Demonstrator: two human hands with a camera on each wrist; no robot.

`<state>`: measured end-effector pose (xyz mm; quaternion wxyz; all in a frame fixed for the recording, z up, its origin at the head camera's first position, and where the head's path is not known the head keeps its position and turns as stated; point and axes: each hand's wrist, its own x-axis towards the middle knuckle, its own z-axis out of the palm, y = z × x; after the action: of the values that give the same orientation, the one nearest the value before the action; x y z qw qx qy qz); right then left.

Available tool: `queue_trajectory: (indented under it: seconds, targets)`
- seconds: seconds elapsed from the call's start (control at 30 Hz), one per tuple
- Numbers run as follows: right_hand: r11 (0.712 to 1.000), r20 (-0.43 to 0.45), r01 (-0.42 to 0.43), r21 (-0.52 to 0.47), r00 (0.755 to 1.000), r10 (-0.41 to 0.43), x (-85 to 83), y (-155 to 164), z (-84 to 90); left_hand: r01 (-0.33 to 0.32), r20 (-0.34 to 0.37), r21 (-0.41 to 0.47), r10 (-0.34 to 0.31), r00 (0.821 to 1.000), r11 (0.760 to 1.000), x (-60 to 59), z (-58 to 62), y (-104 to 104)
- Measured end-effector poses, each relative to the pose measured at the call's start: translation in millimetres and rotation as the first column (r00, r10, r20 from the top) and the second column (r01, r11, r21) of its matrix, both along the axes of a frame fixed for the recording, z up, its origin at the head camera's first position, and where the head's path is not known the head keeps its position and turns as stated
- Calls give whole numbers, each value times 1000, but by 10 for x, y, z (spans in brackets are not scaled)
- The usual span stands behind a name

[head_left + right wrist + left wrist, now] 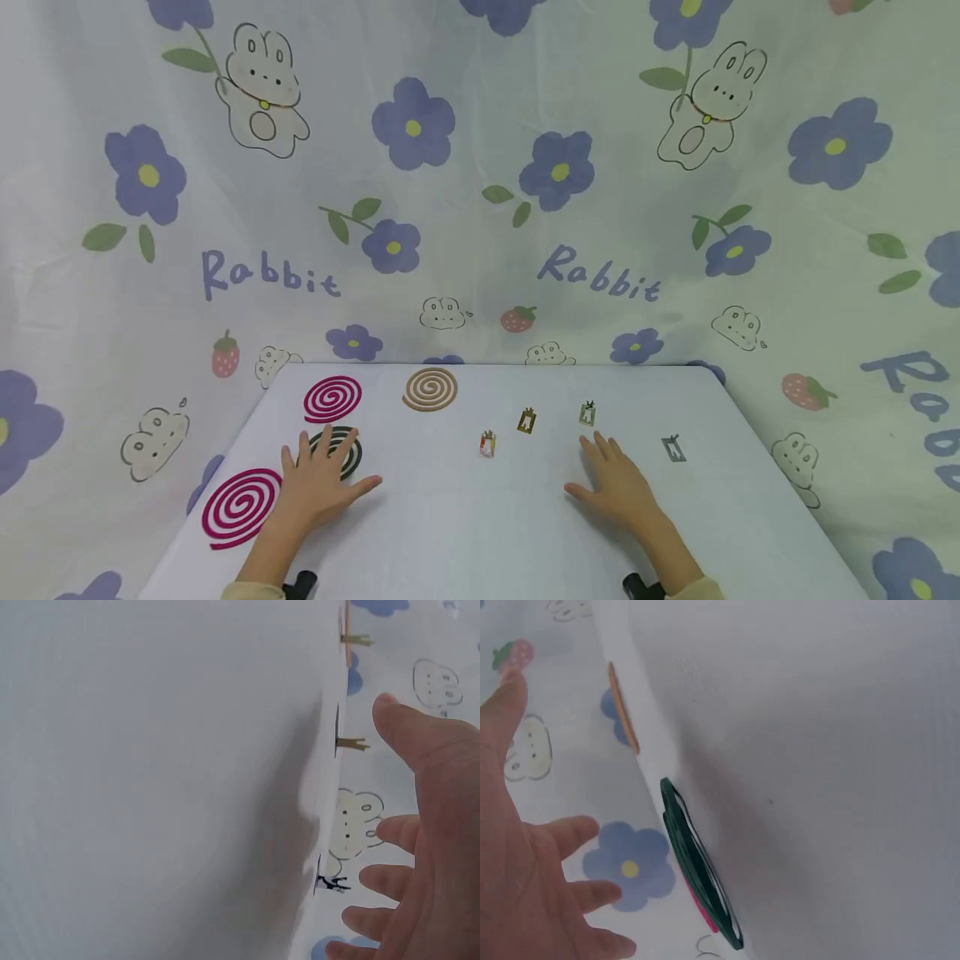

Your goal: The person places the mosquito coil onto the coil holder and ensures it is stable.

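My left hand (pixel 317 483), fingers spread, hovers over a dark green mosquito coil (pixel 352 454) and partly hides it in the head view. In the left wrist view the green coil (pixel 697 862) lies flat beyond the fingers. A large magenta coil (pixel 242 506) lies beside the left wrist. My right hand (pixel 617 487) is also spread and holds nothing. Just past its fingertips is a small metal coil stand (pixel 588 413) with upturned prongs; a silvery stand (pixel 673 448) lies to its right. In the right wrist view several stands show edge-on, one stand (pixel 352 743) near the thumb.
Farther back on the white table (pixel 465 533) lie another magenta coil (pixel 332 399) and a tan coil (pixel 430 389). Between the hands are a brownish stand (pixel 527 420) and a red-and-yellow stand (pixel 488 443). A rabbit-print curtain (pixel 480 233) hangs behind the table.
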<state>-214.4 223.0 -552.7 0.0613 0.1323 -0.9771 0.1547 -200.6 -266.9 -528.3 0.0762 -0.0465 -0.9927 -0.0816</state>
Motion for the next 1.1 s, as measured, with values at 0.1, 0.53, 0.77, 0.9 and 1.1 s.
queue_trajectory:
  seconds: [0.1,0.53,0.77,0.9,1.1]
  targets:
    - [1000,-23,8,-20,1000,-9,19,-58,-26,-6,6,3,6,1000,1000,22,35,-20]
    - [984,56,-15,-177,998,26,80,-459,126,-12,37,49,10,999,999,64,46,-260]
    - [967,53,-88,-237,993,103,93,-688,115,7,21,58,-9,1000,998,42,20,-405]
    - [952,63,-146,-270,984,169,93,-840,135,30,34,78,-32,999,997,54,58,-501]
    - [933,102,-188,-308,968,229,78,-1063,139,36,66,138,-45,997,990,85,76,-594]
